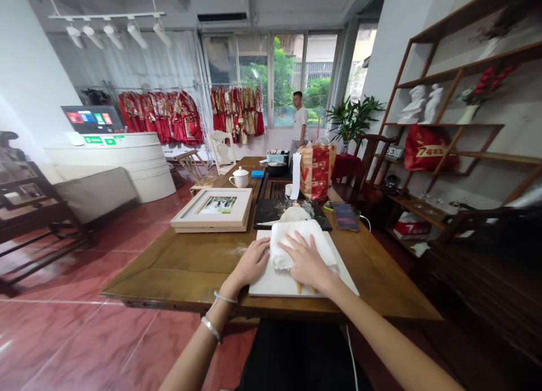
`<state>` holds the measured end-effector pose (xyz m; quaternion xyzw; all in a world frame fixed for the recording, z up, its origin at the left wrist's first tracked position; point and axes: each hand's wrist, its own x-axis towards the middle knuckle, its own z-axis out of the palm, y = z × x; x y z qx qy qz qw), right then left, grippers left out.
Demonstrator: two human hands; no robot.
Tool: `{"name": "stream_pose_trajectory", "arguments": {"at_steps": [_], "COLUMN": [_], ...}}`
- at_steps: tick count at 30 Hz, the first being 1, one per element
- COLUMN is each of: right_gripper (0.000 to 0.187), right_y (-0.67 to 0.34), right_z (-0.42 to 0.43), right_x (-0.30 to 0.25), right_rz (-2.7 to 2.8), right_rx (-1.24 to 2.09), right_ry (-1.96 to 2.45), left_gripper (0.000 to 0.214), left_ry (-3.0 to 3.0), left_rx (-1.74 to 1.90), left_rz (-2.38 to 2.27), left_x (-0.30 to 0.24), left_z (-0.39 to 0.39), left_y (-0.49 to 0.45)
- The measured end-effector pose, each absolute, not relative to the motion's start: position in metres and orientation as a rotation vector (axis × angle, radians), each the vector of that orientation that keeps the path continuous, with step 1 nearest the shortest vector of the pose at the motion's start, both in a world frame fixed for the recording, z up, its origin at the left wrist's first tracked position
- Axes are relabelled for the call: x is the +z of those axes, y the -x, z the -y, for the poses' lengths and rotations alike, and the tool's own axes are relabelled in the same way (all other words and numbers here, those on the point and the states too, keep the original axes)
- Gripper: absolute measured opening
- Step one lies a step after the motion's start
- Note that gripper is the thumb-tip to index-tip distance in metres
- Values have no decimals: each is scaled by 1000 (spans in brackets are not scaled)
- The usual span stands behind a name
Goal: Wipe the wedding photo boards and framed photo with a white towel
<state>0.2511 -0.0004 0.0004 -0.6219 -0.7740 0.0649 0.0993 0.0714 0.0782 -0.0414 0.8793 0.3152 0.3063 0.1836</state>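
Observation:
My left hand (253,262) rests with fingers stretched on the left edge of a white folded cloth (298,238). My right hand (307,261) lies flat on top of the cloth, fingers spread. The cloth sits on a white flat board (271,283) at the near edge of the wooden table (190,266). Something thin and yellowish (299,287) shows under my right palm; I cannot make out what it is.
A framed photo (215,208) lies left of the board, a dark tray (271,210) and a phone (346,216) behind it. Farther back stand a white teapot (240,177) and a red bag (317,170). A person (300,125) stands by the window. Shelves (449,125) line the right wall.

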Motion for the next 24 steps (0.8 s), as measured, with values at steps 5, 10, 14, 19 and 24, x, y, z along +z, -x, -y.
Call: {"name": "stream_pose_trajectory", "arguments": {"at_steps": [5,10,14,19,24], "right_gripper": [85,86,79,71,66], "right_y": [-242,-247,-261,-262,-228], "right_z": [74,114,98,54,53], "right_x": [1,14,18,13,7], "right_rz": [2405,2471,2362,2238,2226], "right_rx": [219,442,429,307,135], "right_ry": [1635,1455,1554,1770,1818], "left_gripper": [34,34,34,34,33], "left_ry": [-2452,-2443,-2460,-2470,-2452], "left_rx": [865,862,853,839,859], "left_rz": [-884,-896,-912,-947,-933], "left_x": [-42,-43,-44,-44,-41], "left_z": [-78,-78,-79,-78,-77], "left_y": [-71,-71,-71,-71,-71]}}
